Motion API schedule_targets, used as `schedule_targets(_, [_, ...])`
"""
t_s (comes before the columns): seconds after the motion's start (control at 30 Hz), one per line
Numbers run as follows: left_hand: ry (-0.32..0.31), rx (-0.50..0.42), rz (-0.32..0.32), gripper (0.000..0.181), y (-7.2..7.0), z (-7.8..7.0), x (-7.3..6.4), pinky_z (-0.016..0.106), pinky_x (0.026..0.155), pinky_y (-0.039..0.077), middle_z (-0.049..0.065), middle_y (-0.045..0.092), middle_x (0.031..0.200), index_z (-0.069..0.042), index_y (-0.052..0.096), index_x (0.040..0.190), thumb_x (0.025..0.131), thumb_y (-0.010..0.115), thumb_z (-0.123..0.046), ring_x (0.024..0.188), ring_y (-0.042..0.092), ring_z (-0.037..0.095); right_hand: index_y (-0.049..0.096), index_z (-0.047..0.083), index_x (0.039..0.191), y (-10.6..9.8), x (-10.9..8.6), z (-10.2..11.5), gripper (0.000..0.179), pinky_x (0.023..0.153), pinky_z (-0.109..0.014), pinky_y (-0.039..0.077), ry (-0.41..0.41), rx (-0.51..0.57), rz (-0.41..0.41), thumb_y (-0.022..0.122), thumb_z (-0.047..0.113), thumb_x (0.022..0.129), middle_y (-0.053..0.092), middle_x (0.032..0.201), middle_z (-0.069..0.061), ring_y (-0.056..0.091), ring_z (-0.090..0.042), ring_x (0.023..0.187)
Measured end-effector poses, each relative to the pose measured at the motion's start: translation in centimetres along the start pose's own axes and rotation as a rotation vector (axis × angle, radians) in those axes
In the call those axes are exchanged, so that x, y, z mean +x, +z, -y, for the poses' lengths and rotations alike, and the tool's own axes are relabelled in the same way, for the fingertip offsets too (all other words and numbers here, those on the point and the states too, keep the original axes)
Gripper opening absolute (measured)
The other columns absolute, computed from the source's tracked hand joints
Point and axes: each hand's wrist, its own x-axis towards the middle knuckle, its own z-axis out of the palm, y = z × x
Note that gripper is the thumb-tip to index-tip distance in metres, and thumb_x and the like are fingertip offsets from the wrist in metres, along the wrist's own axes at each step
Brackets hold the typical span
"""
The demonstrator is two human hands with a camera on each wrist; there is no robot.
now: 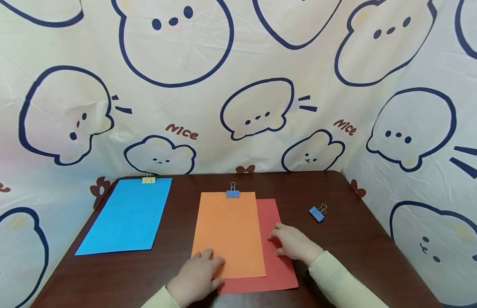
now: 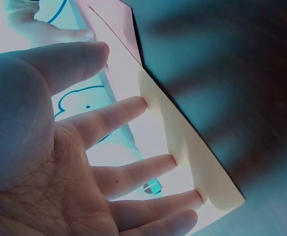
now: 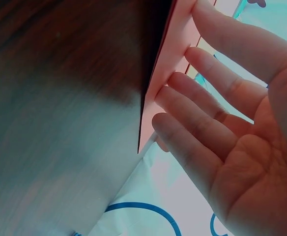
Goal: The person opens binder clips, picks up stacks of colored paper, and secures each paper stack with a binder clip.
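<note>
An orange sheet of paper (image 1: 231, 235) lies over a red sheet (image 1: 267, 214), which shows along its right and bottom sides. A blue binder clip (image 1: 233, 194) sits on the orange sheet's top edge. My left hand (image 1: 194, 278) rests at the lower left of the orange sheet, and in the left wrist view its spread fingertips (image 2: 139, 104) touch the paper. On the red sheet's right strip is my right hand (image 1: 294, 244). The right wrist view shows its fingertips (image 3: 195, 53) against the red paper, with nothing gripped.
A loose blue binder clip (image 1: 317, 214) lies to the right on the dark wooden table (image 1: 338, 239). At the left, a blue sheet (image 1: 127, 218) carries a yellow binder clip (image 1: 148, 180) on its top edge. A patterned cloth (image 1: 207, 107) hangs behind and around the table.
</note>
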Motion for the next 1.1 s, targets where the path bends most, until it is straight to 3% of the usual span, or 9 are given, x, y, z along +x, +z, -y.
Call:
schedule_targets(0.13, [-0.013, -0.014, -0.015, 0.043, -0.1, 0.6, 0.1, 0.057, 0.077, 0.056, 0.019, 0.063, 0.125, -0.016, 0.07, 0.122, 0.089, 0.077, -0.043, 0.099, 0.063, 0.04, 0.076, 0.01, 0.111, -0.1, -0.1, 0.1, 0.038, 0.085, -0.036, 0.058, 0.013, 0.016, 0.001, 0.091, 0.018, 0.077, 0.063, 0.103, -0.002, 0.06, -0.016, 0.088])
schedule_targets(0.43, [-0.05, -0.024, -0.06, 0.034, -0.4, 1.8, 0.3, 0.054, 0.068, 0.054, 0.015, 0.063, 0.114, -0.014, 0.069, 0.114, 0.09, 0.078, -0.038, 0.085, 0.06, 0.032, 0.078, 0.01, 0.11, 0.0, -0.1, 0.1, 0.036, 0.086, -0.037, 0.058, 0.025, 0.026, -0.006, 0.091, 0.017, 0.077, 0.065, 0.102, -0.002, 0.062, -0.017, 0.089])
schedule_targets(0.83, [-0.113, -0.058, -0.073, 0.029, -0.8, 3.7, 0.7, 0.052, 0.071, 0.055, 0.014, 0.062, 0.11, -0.015, 0.07, 0.107, 0.09, 0.079, -0.037, 0.08, 0.061, 0.03, 0.079, 0.01, 0.109, 0.3, 0.0, -0.1, 0.034, 0.086, -0.037, 0.058, 0.006, 0.003, -0.016, 0.091, 0.017, 0.078, 0.065, 0.101, -0.001, 0.063, -0.016, 0.089])
schedule_targets(1.1, [-0.131, -0.079, -0.118, 0.024, -1.5, 4.9, 0.8, 0.049, 0.069, 0.055, 0.015, 0.063, 0.11, -0.016, 0.07, 0.104, 0.09, 0.08, -0.032, 0.075, 0.062, 0.028, 0.079, 0.008, 0.108, 0.2, -0.1, -0.2, 0.035, 0.085, -0.036, 0.058, -0.019, -0.004, -0.031, 0.091, 0.016, 0.077, 0.065, 0.099, -0.002, 0.065, -0.018, 0.089])
